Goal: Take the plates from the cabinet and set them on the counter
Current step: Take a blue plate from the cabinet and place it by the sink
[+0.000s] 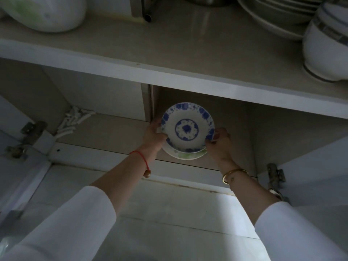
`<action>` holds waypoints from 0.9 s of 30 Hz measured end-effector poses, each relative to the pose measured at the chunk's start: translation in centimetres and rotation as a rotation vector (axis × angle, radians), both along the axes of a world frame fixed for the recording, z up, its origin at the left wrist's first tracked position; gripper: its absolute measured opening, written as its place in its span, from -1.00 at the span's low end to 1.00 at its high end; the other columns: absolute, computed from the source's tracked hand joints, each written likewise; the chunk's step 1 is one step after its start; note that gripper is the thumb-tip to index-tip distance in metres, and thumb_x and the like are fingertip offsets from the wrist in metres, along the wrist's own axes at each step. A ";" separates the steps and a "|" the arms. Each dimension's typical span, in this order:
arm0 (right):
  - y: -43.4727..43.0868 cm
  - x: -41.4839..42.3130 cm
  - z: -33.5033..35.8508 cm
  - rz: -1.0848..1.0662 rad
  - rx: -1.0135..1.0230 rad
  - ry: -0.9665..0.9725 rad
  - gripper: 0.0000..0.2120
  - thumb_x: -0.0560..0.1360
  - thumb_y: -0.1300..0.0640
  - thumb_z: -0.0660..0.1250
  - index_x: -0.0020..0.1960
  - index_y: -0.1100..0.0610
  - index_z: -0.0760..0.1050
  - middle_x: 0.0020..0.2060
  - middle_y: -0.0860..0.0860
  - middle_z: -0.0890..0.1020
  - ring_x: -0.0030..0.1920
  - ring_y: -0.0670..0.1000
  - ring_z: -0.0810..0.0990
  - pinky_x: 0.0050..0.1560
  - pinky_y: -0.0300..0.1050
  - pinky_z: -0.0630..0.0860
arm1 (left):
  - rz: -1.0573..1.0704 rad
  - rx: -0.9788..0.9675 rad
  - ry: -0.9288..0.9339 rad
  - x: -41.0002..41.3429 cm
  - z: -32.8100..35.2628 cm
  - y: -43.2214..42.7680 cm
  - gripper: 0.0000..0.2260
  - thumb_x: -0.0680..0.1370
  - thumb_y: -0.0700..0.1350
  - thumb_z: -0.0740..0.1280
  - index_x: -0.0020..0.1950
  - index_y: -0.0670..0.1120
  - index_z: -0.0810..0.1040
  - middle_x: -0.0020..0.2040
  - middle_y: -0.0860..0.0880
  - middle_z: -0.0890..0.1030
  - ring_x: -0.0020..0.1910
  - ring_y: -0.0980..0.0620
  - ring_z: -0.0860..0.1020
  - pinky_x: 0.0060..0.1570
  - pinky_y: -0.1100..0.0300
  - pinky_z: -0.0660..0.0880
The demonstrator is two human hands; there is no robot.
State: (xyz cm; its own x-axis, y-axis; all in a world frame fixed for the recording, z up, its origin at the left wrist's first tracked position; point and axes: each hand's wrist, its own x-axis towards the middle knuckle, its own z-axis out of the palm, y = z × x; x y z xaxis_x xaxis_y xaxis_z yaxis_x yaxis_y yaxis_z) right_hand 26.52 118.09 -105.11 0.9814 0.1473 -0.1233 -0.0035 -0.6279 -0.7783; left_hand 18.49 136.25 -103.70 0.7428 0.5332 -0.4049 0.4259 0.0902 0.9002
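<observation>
On my feed both plates are in the lower bay of the cabinet (pixel 250 129), under the shelf (pixel 150 53). The top plate (pixel 187 127) is white, blue flower rim, blue centre medallion; the lower plate (pixel 185 156) shows green edging. The left hand (pixel 154 135) and right hand (pixel 220 144) grip opposite rims, fingers curled.

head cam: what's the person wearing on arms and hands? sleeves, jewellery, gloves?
Both arms in white long sleeves that end short of the wrists. No gloves. The left hand has a thin red cord bracelet with a brown bead at the wrist; the right hand has a gold bangle.
</observation>
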 end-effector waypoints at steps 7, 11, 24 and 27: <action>-0.9 -2.9 2.0 -0.051 0.222 -0.007 -0.60 0.45 0.38 0.38 0.21 0.30 0.30 0.02 0.13 0.55 0.02 0.11 0.59 -0.27 -0.36 0.46 | 0.092 0.018 -0.168 -2.6 3.1 -2.2 -0.65 0.49 -0.50 0.27 0.18 -0.17 0.48 0.03 -0.06 0.55 0.11 -0.03 0.50 0.00 0.13 0.51; -1.9 -5.9 4.3 -0.045 0.274 0.029 -0.61 0.44 0.40 0.37 0.18 0.24 0.30 -0.07 0.00 0.51 -0.09 -0.09 0.53 -0.36 -0.51 0.46 | 0.104 0.047 -0.238 -5.6 5.2 -3.4 -0.72 0.51 -0.47 0.29 -0.13 -0.08 0.43 -0.23 0.12 0.58 -0.23 0.24 0.60 -0.21 0.27 0.55; -7.9 -22.4 27.3 -0.112 0.269 0.220 -0.66 0.49 0.26 0.35 0.17 0.01 0.34 -0.11 -0.14 0.56 -0.16 -0.14 0.61 -0.38 -0.40 0.53 | 0.053 0.055 -0.005 -22.5 27.6 -8.2 -0.62 0.51 -0.35 0.36 0.28 -0.08 0.43 0.24 -0.05 0.55 0.03 -0.05 0.59 -0.09 0.13 0.61; -9.7 -26.7 35.8 -0.107 0.330 0.269 -0.64 0.53 0.20 0.36 0.27 0.02 0.35 0.03 -0.01 0.61 0.01 0.00 0.66 -0.20 -0.10 0.70 | 0.020 0.078 -0.003 -26.6 36.4 -9.8 -0.60 0.53 -0.31 0.37 0.15 0.18 0.46 0.19 0.10 0.56 0.02 0.10 0.57 -0.17 0.32 0.53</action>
